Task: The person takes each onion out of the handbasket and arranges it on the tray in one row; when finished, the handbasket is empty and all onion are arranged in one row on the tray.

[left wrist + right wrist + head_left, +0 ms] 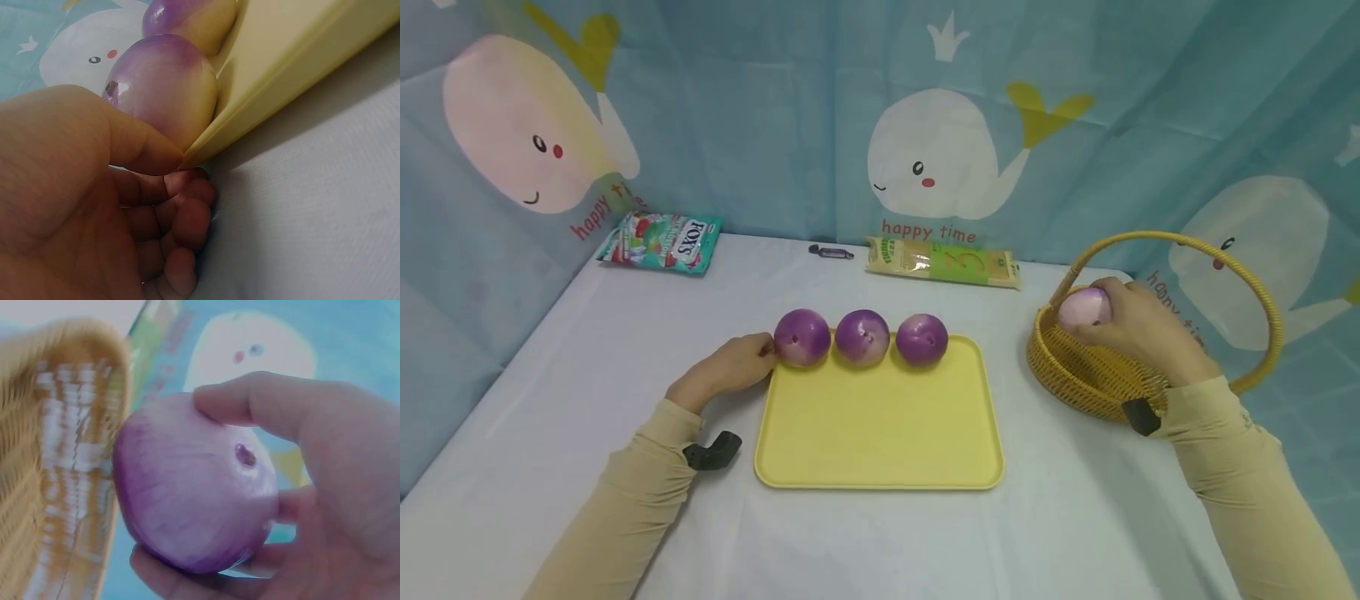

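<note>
Over the wicker basket (1075,392), my right hand (1138,329) grips a purple-and-white onion (1084,308). The right wrist view shows thumb and fingers around that onion (194,487), beside the basket's rim (119,425). At the far left corner of a yellow tray (880,433), my left hand (733,364) pinches the rim between thumb and curled fingers, close against the leftmost onion (802,337). A middle onion (862,337) and a right onion (922,340) sit in a row with it along the tray's far edge.
A green Fox's candy bag (662,242) lies at the back left of the white table (587,333). Toward the back middle are a small dark packet (831,252) and a long yellow-green package (943,262). The basket's tall handle (1262,292) arches above the right forearm. A whale-print curtain (760,125) hangs behind.
</note>
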Demonstrator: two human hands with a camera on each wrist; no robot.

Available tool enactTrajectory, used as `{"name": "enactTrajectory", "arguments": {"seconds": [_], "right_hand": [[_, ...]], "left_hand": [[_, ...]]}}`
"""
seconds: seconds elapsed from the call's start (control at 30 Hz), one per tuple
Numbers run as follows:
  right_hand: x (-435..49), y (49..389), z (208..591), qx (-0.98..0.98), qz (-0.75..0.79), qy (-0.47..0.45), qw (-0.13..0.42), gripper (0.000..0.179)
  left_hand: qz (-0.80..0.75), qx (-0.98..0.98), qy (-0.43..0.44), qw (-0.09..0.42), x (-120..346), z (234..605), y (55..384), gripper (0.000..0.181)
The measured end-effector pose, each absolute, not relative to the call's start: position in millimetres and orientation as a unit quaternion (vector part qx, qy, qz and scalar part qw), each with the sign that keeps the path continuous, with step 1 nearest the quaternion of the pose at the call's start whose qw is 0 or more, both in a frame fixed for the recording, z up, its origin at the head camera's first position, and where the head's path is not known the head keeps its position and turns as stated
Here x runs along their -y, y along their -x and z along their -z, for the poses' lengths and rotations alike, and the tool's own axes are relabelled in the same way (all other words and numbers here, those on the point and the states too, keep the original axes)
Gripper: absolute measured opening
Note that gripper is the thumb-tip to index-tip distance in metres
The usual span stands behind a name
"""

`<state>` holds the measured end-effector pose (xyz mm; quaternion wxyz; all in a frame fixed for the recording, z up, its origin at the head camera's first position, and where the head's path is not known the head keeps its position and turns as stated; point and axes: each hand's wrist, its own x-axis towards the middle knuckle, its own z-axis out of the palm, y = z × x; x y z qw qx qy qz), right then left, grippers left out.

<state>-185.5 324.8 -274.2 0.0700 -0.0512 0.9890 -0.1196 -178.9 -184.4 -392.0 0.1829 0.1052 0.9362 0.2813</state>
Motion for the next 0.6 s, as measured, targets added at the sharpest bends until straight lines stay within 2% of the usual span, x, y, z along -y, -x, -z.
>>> {"name": "enactTrajectory", "arguments": {"seconds": [0.17, 0.3, 0.6], "right_hand": [[-297, 166, 270, -0.987, 0.143, 0.075, 0.024, 0.081], [-273, 154, 281, -0.982, 0.145, 0.119, -0.008, 0.069], [-234, 152, 328, -0.978, 0.117, 0.174, -0.002, 0.073]], "left_hand": [[-0.282, -0.936, -0.103, 0.185, 183, 391, 179, 0.024], [-0.282, -0.936, -0.103, 0.185, 182, 389, 178, 0.025], [-0.283, -0.936, -0.101, 0.184, 182, 389, 177, 0.023]]}}
